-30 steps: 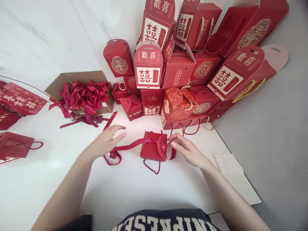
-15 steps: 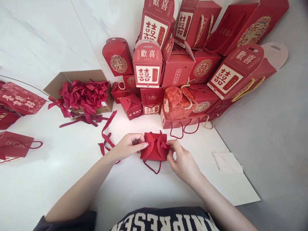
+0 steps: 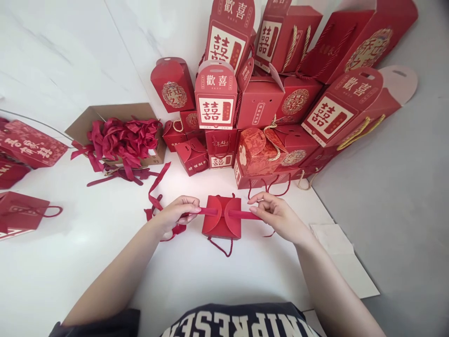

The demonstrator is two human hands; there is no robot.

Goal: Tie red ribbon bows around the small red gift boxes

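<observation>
A small red gift box (image 3: 221, 229) stands on the white table in front of me, its two rounded top flaps folded inward. A red ribbon (image 3: 244, 215) passes through the flaps and stretches out to both sides. On the left, my left hand (image 3: 180, 213) is closed, pinching one length of the ribbon. My right hand (image 3: 275, 215) pinches the other length on the right. Both hands are apart from the box. A dark red cord handle (image 3: 220, 249) hangs from its near side. Part of the ribbon's right end dangles below my right hand.
Behind the box stand stacked red gift boxes (image 3: 261, 100). A cardboard box (image 3: 82, 124) full of red ribbons (image 3: 121, 140) is at the back left, with loose ribbons (image 3: 159, 180) beside it. More red boxes (image 3: 26, 210) lie far left. A white sheet (image 3: 331, 236) lies near the right edge.
Both hands have moved outward from the flaps, left and right, drawing the ribbon taut to each side. The box has shifted slightly left.
</observation>
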